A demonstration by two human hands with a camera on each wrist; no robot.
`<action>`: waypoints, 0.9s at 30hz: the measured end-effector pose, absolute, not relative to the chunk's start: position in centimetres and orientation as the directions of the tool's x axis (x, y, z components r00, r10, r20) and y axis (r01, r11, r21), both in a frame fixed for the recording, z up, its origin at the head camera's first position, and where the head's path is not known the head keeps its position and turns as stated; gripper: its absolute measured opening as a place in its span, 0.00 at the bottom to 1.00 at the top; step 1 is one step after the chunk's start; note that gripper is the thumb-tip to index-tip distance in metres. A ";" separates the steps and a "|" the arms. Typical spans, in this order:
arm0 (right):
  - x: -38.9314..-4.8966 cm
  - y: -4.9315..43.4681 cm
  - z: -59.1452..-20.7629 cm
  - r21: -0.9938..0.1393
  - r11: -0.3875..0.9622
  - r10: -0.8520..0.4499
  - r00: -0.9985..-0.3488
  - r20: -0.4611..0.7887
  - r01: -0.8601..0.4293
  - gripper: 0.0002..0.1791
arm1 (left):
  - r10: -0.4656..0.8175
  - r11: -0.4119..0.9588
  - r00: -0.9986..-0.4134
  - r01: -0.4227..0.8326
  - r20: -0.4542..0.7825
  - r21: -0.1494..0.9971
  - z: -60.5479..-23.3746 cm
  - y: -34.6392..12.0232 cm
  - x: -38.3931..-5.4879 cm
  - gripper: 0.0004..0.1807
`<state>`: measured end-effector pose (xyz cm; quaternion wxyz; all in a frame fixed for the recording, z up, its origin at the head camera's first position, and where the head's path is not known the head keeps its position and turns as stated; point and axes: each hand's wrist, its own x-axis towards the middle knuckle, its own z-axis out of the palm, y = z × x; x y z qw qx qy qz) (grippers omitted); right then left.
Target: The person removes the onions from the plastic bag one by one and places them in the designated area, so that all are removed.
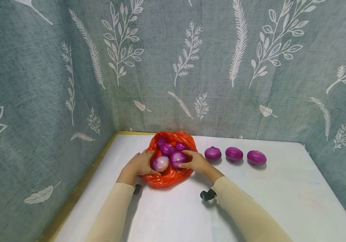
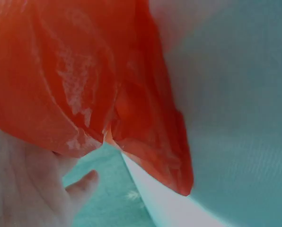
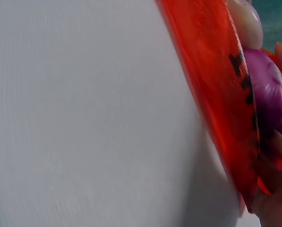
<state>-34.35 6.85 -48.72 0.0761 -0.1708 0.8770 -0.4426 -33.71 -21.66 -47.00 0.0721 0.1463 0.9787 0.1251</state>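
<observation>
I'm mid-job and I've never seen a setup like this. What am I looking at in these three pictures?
There's no machine here: a person works with two bare hands. The wide picture comes from a camera on their head; the two close ones come from cameras worn on the wrists.

On the white table lies an open red bag with several onions inside. Three more onions lie in a row to its right.

The right hand has its thumb and fingers around a purple onion in the bag. The left hand is against the bag's left side, by a paler onion; I can't tell whether it grips anything.
</observation>
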 end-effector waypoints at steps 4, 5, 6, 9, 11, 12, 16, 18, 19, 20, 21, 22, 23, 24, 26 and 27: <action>-34.3 6.1 -49.1 -0.784 0.572 -0.360 -0.933 0.024 -0.241 0.45 | 0.306 0.928 -0.946 0.271 -0.109 0.254 -46.5 -21.6 -33.5 0.68; -34.2 5.9 -49.2 -0.776 0.578 -0.358 -0.933 0.035 -0.251 0.45 | 0.308 0.928 -0.945 0.273 -0.108 0.256 -46.5 -21.7 -33.4 0.69; -34.2 5.7 -49.4 -0.767 0.589 -0.352 -0.935 0.041 -0.255 0.45 | 0.308 0.928 -0.946 0.274 -0.105 0.253 -46.5 -21.7 -33.4 0.70; -34.0 5.4 -49.6 -0.747 0.606 -0.343 -0.937 0.064 -0.273 0.45 | 0.302 0.926 -0.950 0.273 -0.079 0.261 -46.7 -21.8 -33.2 0.72; -33.9 5.2 -49.7 -0.737 0.614 -0.336 -0.939 0.079 -0.282 0.44 | 0.300 0.926 -0.952 0.278 -0.054 0.255 -46.8 -21.9 -33.0 0.73; -33.8 5.2 -49.7 -0.732 0.620 -0.330 -0.940 0.085 -0.284 0.44 | 0.299 0.926 -0.953 0.280 -0.043 0.254 -46.9 -22.0 -32.9 0.73; -33.6 4.7 -49.7 -0.714 0.637 -0.310 -0.945 0.108 -0.291 0.46 | 0.300 0.922 -0.954 0.287 -0.010 0.260 -47.0 -21.9 -32.5 0.72; -33.5 4.4 -49.7 -0.704 0.645 -0.302 -0.946 0.121 -0.296 0.47 | 0.295 0.921 -0.956 0.283 -0.003 0.269 -47.0 -21.8 -32.3 0.71; -33.4 4.2 -49.8 -0.700 0.650 -0.297 -0.947 0.126 -0.297 0.48 | 0.291 0.921 -0.957 0.280 0.000 0.272 -47.0 -21.8 -32.2 0.71; -33.3 4.1 -49.8 -0.696 0.654 -0.290 -0.948 0.130 -0.295 0.48 | 0.289 0.920 -0.957 0.278 0.002 0.275 -47.0 -21.7 -32.2 0.70; -33.2 3.9 -49.9 -0.688 0.663 -0.284 -0.949 0.135 -0.296 0.49 | 0.286 0.920 -0.958 0.276 0.003 0.280 -47.0 -21.6 -32.1 0.70; -33.1 3.8 -49.9 -0.679 0.671 -0.279 -0.950 0.142 -0.298 0.49 | 0.286 0.919 -0.958 0.275 0.003 0.282 -47.0 -21.6 -32.1 0.70; -33.0 3.8 -50.0 -0.674 0.675 -0.275 -0.950 0.146 -0.299 0.49 | 0.285 0.918 -0.958 0.275 0.003 0.285 -46.9 -21.5 -32.1 0.70; -32.9 3.7 -50.1 -0.671 0.677 -0.274 -0.950 0.149 -0.301 0.49 | 0.286 0.918 -0.958 0.275 0.004 0.286 -47.0 -21.5 -32.0 0.70; -32.7 3.6 -50.1 -0.667 0.678 -0.277 -0.948 0.156 -0.308 0.49 | 0.288 0.919 -0.958 0.277 0.005 0.281 -47.0 -21.4 -32.1 0.71; -32.7 3.6 -50.1 -0.668 0.676 -0.280 -0.947 0.159 -0.312 0.49 | 0.288 0.919 -0.958 0.277 0.004 0.280 -47.0 -21.3 -32.1 0.71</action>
